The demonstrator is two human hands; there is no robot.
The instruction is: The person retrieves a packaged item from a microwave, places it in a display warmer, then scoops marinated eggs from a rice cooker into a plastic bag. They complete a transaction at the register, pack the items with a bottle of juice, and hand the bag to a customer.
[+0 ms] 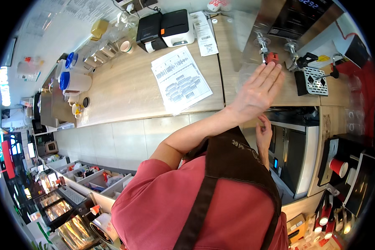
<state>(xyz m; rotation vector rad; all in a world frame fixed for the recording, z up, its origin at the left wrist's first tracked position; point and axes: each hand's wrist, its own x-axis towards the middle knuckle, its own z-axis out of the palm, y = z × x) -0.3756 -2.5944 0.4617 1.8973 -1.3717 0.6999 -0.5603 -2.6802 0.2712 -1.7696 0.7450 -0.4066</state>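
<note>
My left hand (pixel 260 86) reaches across the counter to a metal dispenser (pixel 275 25), palm down with fingers stretched out. Its fingertips touch the red handle (pixel 272 57) of the dispenser's left tap (pixel 262 43). Partly behind that hand is a clear container (pixel 246 75); its full shape is hidden. My right hand (pixel 263 132) hangs lower, near the counter's front edge, with its fingers loosely bent and apart and nothing seen in them. To the right of the red handle is a second tap (pixel 294 58) with a black handle (pixel 307 59).
Printed sheets (pixel 182 81) lie mid-counter before a black-and-white label printer (pixel 166 31). A slotted drip tray (pixel 313 81) is at the right. Blue-lidded jugs (pixel 77 81) stand at the left. Beneath the counter is a dark-doored appliance (pixel 291 154); sectioned bins (pixel 98 181) sit behind me.
</note>
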